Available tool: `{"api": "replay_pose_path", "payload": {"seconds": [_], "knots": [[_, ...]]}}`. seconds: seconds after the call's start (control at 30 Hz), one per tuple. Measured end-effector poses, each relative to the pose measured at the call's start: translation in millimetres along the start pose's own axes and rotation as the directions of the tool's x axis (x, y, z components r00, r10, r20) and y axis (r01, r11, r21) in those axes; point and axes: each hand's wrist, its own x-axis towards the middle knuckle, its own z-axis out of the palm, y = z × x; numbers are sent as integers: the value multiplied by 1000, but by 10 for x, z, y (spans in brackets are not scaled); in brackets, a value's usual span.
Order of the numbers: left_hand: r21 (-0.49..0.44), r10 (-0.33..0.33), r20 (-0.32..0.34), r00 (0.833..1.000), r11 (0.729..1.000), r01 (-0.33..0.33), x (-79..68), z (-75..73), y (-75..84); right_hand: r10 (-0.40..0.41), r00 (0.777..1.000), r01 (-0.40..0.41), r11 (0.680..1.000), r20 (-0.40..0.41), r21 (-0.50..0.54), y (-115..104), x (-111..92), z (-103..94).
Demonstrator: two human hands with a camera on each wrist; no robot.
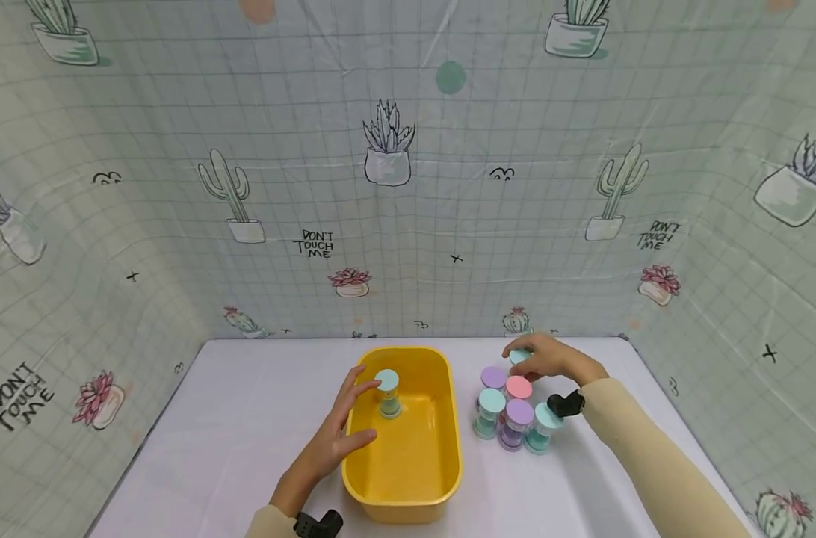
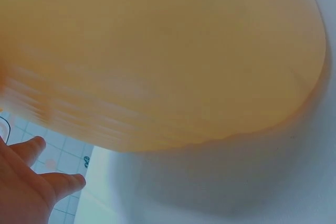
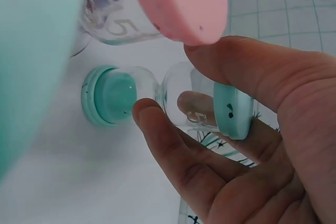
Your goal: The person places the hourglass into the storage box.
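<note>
My left hand (image 1: 334, 430) lies at the left rim of a yellow tub (image 1: 401, 502), fingers apart and nothing in them. In the left wrist view, fingers of that hand (image 2: 42, 182) show beside the tub's wall. A teal-capped sand timer (image 1: 388, 403) stands upright inside the tub, close to the left fingertips. At the back of a group of timers, my right hand (image 1: 549, 357) holds another teal-capped sand timer (image 3: 231, 109). Its thumb and fingers lie around the glass in the right wrist view. A pink-capped timer (image 3: 189, 3) is right beside the thumb.
Close together on the white table (image 1: 246, 441), right of the tub, stand several timers, including a purple-capped one (image 1: 518, 415) and a front teal-capped one (image 1: 548, 417). Printed cloth (image 1: 408, 224) walls in the back and both sides.
</note>
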Motion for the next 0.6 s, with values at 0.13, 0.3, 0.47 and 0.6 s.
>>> {"api": "replay_pose_path", "payload": {"seconds": [0.13,0.3,0.47,0.6], "knots": [[-1,4,13,1000,1000,-4,-2,-6,10,26,999,-27,999,32,21,-31,-29,1],[5,1,17,1000,1000,-1,1,-9,15,33,999,-34,999,42,24,-53,-33,-16],[12,-7,14,1000,1000,7,4,-12,12,46,998,-47,999,33,23,-71,-10,-35],[16,-7,10,1000,1000,6,3,-13,9,59,998,-59,998,28,10,-79,-4,-28]]}}
